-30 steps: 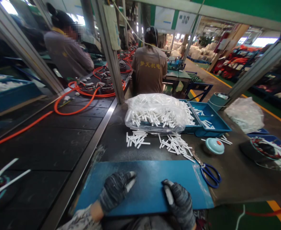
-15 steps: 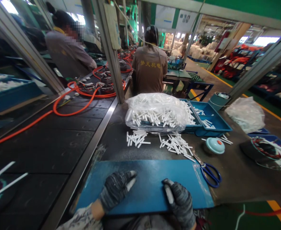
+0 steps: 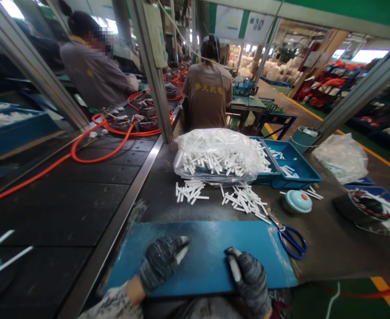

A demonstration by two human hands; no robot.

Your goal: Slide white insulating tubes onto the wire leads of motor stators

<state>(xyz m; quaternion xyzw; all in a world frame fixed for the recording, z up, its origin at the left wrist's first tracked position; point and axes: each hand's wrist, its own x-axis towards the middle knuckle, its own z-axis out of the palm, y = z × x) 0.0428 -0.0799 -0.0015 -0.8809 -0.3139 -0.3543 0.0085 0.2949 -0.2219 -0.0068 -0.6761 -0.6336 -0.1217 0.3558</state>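
My left hand (image 3: 164, 261), in a dark striped glove with pale thumb and finger tips, rests on a blue mat (image 3: 204, 239). Its fingers reach forward with a small gap at the thumb, and nothing shows between them. On the mat's right side lies my right hand (image 3: 249, 279), gloved alike, its fingers curled in beside the thumb; I see no object in it. Beyond the mat are two loose piles of short white tubes, a left pile (image 3: 190, 191) and a right pile (image 3: 244, 199). Blue-handled scissors (image 3: 292, 241) lie at the mat's right edge.
A clear bag (image 3: 218, 155) of white tubes leans on blue bins (image 3: 301, 177). A lidded pale-blue cup (image 3: 298, 201) and a wired motor part (image 3: 361, 208) stand rightward. Left runs a conveyor (image 3: 58, 208) with orange cable (image 3: 115, 157). Two co-workers (image 3: 208, 93) (image 3: 95, 75) sit ahead.
On the conveyor, the orange cable and the part with white tubes at the lower left have shifted slightly toward me and left. The left co-worker's arm has moved. Both my hands have stayed still.
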